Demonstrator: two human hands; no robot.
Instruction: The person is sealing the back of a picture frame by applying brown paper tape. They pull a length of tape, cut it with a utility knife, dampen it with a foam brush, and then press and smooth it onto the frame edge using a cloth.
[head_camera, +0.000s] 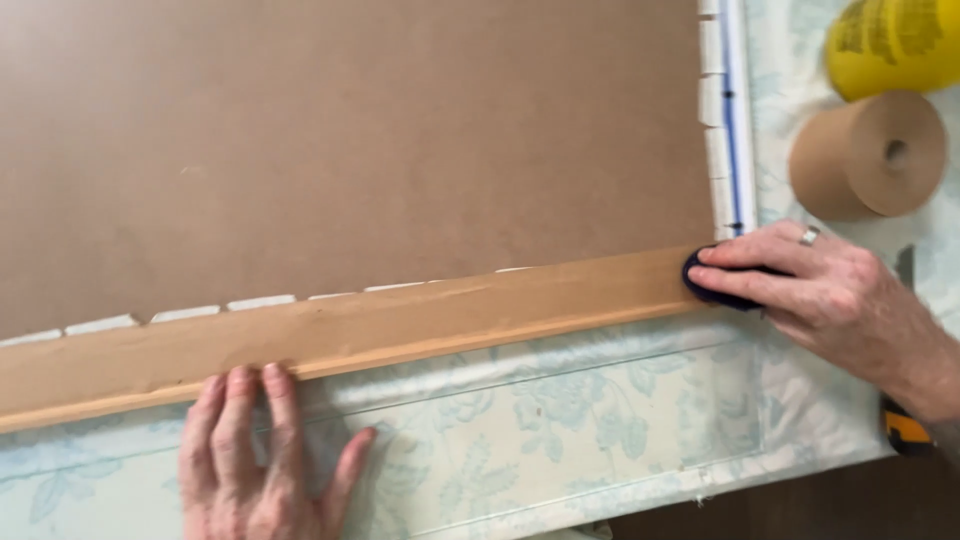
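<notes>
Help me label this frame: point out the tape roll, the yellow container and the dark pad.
tape roll (868, 155), head view, on its brown flat face.
yellow container (890, 40), head view, on its side wall.
dark pad (700, 280), head view, on its edge showing under the right hand's fingers.

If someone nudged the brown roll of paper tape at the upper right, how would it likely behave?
The brown tape roll lies tilted, its round face partly up, so a light nudge would probably slide it rather than roll it. Thickly wound with a small core hole, it is likely dense and stiff. The patterned cloth beneath may grip it somewhat.
</notes>
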